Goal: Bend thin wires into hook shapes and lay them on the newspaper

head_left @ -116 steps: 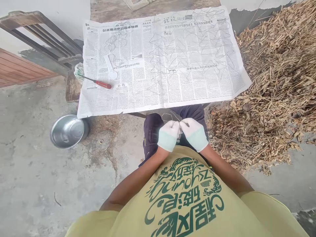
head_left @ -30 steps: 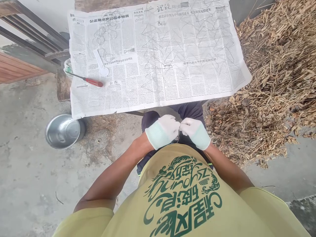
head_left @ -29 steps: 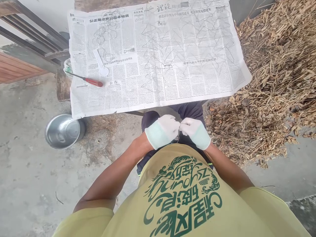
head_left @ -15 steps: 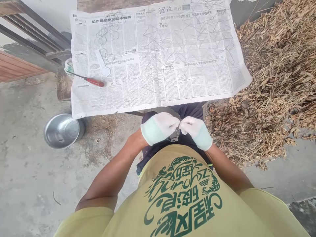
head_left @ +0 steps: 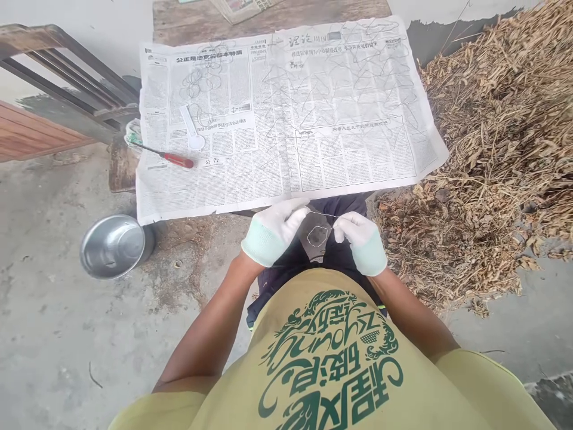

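Both my hands wear white gloves and sit over my lap, just below the newspaper's near edge. My right hand (head_left: 360,240) pinches a thin bent wire piece (head_left: 317,234) whose loop hangs between the two hands. My left hand (head_left: 272,231) holds the other end of that wire with its fingers. A spread newspaper (head_left: 286,155) covers a low wooden table; several bent wire shapes (head_left: 340,77) lie on its right half and a looped wire flower shape (head_left: 199,83) on its left half.
A red-handled screwdriver (head_left: 172,158) and a white spoon-like tool (head_left: 193,128) lie on the newspaper's left part. A metal bowl (head_left: 114,246) stands on the concrete floor at left. A heap of dry plant stalks (head_left: 496,149) fills the right. A wooden frame (head_left: 67,83) leans at far left.
My hands, pressed together a second ago, have moved apart. The wire between them now shows as an open loop. The view has shifted slightly.
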A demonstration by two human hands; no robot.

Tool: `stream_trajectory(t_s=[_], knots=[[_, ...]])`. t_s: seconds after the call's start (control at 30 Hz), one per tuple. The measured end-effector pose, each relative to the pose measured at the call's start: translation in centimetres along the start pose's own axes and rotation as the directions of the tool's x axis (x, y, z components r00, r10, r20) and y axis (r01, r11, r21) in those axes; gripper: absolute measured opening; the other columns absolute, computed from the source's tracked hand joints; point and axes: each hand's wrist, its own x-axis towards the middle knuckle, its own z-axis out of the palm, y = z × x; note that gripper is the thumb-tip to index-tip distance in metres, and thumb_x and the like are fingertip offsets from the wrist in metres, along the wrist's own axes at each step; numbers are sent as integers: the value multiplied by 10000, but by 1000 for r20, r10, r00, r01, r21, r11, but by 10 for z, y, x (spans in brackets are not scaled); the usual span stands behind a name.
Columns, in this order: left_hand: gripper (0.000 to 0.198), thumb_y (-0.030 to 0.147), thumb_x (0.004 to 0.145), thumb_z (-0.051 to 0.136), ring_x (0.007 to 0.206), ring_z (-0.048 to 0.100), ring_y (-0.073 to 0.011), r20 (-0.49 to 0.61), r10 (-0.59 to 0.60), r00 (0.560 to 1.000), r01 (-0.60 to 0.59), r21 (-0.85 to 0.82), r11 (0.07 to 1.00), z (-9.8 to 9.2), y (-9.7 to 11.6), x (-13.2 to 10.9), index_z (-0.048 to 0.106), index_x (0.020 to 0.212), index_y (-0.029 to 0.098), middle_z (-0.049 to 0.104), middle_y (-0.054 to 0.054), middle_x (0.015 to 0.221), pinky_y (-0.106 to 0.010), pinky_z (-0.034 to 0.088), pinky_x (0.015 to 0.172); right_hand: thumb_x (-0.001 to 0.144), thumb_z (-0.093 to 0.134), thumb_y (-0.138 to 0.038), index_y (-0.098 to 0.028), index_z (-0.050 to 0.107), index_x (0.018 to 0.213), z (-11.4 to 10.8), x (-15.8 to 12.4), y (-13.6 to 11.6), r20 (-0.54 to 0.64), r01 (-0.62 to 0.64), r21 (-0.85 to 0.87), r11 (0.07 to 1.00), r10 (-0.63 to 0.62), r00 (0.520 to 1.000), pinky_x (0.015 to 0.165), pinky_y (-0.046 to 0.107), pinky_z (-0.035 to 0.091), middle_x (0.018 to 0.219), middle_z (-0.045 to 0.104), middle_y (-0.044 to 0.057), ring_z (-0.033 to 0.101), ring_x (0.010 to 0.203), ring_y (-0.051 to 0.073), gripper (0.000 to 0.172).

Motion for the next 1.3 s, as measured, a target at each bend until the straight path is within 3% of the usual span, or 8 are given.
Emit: stream_trajectory(t_s=[0.13,0.27,0.47,0.7,0.87,1.0,1.13,1.3], knots=[[508,591,968,614,1032,760,-226,79,-219,972,233,-392,890,13,3,-15,736,1225,169,824,-79,1035,-365,559,1026,842,605,-304,-202,685,791,-1,6,9,-25,10,57,998,-8,1000,622,288,451,624,628,-10,542,604,148,139],[422,538,930,666,916,762,-215,87,-246,965,251,-572,781,33,7,-19,790,1074,161,823,-82,952,-345,592,934,859,617,-321,-201,686,810,0,8,13,17,14,104,994,-16,1000,624,287,454,629,625,-11,545,609,146,147],[246,388,900,638,707,692,-170,71,-298,952,304,-352,885,30,14,-8,775,824,197,747,-15,685,-283,559,748,851,609,-304,-191,728,886,-9,11,1,118,34,-101,994,-22,993,687,299,518,710,703,6,627,658,156,168],[289,395,905,618,677,646,-151,130,-272,954,292,-177,940,27,22,-4,704,692,219,711,11,657,-264,500,687,921,610,-325,-234,796,904,-14,18,1,196,196,-362,911,-131,972,786,311,536,700,710,-16,663,703,161,208],[246,394,891,624,661,665,-164,184,-290,939,331,-262,907,28,19,-5,733,757,218,670,11,592,-264,514,654,943,616,-365,-234,816,929,-14,19,6,138,217,-345,913,-179,974,768,323,544,648,687,-17,652,664,168,239],[220,379,869,642,718,720,-197,246,-329,912,404,-387,829,28,13,-5,754,809,200,623,6,523,-284,552,699,899,630,-326,-221,820,1013,-17,17,-1,235,147,-301,942,-76,969,678,303,532,621,684,-25,629,606,151,245],[236,395,866,656,699,709,-195,236,-331,913,400,-366,840,29,13,-6,757,789,196,632,-4,536,-281,544,659,840,644,-295,-196,811,1029,-19,14,-9,311,50,-219,974,21,950,608,292,523,598,670,-29,603,562,141,271],[263,331,863,685,787,716,-171,157,-238,958,271,-246,930,33,17,-13,808,1073,232,806,-20,926,-290,564,768,847,626,-307,-184,797,992,-15,17,-8,245,-6,-138,990,40,969,586,284,512,574,654,-41,589,538,128,255]])
